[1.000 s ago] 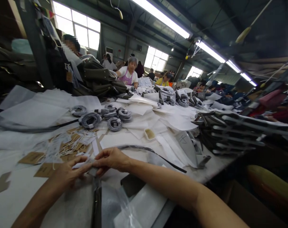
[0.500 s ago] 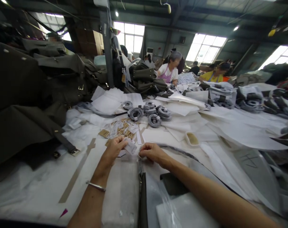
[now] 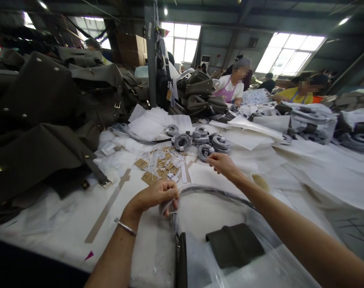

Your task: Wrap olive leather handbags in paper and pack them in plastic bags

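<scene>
My left hand is closed in a pinch on the near edge of a clear plastic bag that lies on the white table. My right hand is raised further back, its fingers pinched on the bag's far edge, so the mouth is held wide. A dark olive folded piece lies inside the bag, beside a dark strap. A pile of brown paper tags with white strings lies just beyond my left hand.
Dark olive bags are heaped at the left. Grey coiled bundles and white sheets cover the middle. Further bundles sit at the right. Other people work at the far side. A post stands behind.
My hands have moved apart: the right one lifted away toward the coils, the left one drew back, and the bag's mouth opened. The camera tilted down slightly.
</scene>
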`<state>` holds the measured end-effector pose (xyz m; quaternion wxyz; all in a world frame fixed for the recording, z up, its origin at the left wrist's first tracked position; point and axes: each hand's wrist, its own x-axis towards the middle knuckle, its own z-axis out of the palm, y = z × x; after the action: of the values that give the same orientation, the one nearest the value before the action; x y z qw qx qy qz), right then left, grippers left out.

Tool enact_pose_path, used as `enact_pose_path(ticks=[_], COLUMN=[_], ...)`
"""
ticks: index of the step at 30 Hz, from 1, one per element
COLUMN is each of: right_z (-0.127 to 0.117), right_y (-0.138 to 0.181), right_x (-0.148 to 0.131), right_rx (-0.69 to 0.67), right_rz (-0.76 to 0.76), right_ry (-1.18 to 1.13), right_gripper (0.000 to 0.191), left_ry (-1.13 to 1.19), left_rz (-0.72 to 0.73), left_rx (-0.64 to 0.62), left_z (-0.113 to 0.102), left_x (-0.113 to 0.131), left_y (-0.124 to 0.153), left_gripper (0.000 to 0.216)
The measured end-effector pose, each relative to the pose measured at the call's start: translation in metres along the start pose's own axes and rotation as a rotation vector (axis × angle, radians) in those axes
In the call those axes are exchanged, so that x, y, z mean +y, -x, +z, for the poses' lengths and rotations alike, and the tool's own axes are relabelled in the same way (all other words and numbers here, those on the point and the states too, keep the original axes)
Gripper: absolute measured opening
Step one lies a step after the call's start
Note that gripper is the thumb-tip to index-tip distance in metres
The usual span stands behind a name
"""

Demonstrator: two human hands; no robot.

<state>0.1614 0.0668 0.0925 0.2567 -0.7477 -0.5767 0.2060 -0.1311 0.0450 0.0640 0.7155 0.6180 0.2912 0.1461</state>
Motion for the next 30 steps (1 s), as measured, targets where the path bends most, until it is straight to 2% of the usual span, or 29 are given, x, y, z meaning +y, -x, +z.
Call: enact_pose_path(ticks=[2, 4, 6, 9, 10, 14, 15, 18, 21, 24, 27, 30], right_z=[-0.009, -0.010, -0.005, 0.006, 0.009, 0.012, 0.010, -0.006, -0.023, -0.027, -0.009, 0.019], right_y=[-0.022, -0.040, -0.052, -0.063, -0.066, -0.072, -0.072, -0.062, -0.032, 0.016, 0.058, 0.074], right_x=[0.012, 0.020, 0.025, 0.027, 0.027, 0.027, 0.026, 0.023, 0.014, 0.000, -0.010, -0.011], right_rx=[0.106, 0.184, 0.214, 0.213, 0.211, 0.217, 0.217, 0.197, 0.041, -0.244, -0.426, -0.455], right_rz=[0.019, 0.024, 0.027, 0.021, 0.016, -0.037, -0.062, -0.155, -0.317, -0.514, -0.688, -0.737], right_ry=[0.085, 0.152, 0.197, 0.246, 0.260, 0.280, 0.274, 0.242, 0.136, 0.067, 0.220, 0.389], right_gripper=[0.025, 0.039, 0.050, 0.052, 0.049, 0.039, 0.038, 0.037, 0.035, 0.032, 0.033, 0.040], left_ry=[0.019, 0.044, 0.083, 0.124, 0.107, -0.143, -0.204, -0.361, -0.545, -0.636, -0.638, -0.636], left_rz=[0.041, 0.054, 0.039, 0.026, 0.028, 0.003, -0.013, -0.025, 0.035, 0.119, 0.177, 0.201], left_rx=[-0.017, -0.030, -0.065, -0.097, -0.052, 0.295, 0.329, 0.320, 0.350, 0.365, 0.382, 0.398], left_z=[-0.005, -0.008, -0.009, -0.008, -0.008, -0.007, -0.006, 0.000, 0.010, 0.019, 0.027, 0.031], left_x=[-0.001, -0.002, -0.002, -0.002, -0.004, -0.012, -0.015, -0.018, -0.017, -0.017, -0.021, -0.025], left_y=[0.002, 0.005, 0.006, 0.000, -0.004, -0.024, -0.028, -0.034, -0.036, -0.041, -0.048, -0.054], left_gripper=[0.061, 0.071, 0.082, 0.085, 0.080, 0.052, 0.050, 0.048, 0.043, 0.030, 0.020, 0.022])
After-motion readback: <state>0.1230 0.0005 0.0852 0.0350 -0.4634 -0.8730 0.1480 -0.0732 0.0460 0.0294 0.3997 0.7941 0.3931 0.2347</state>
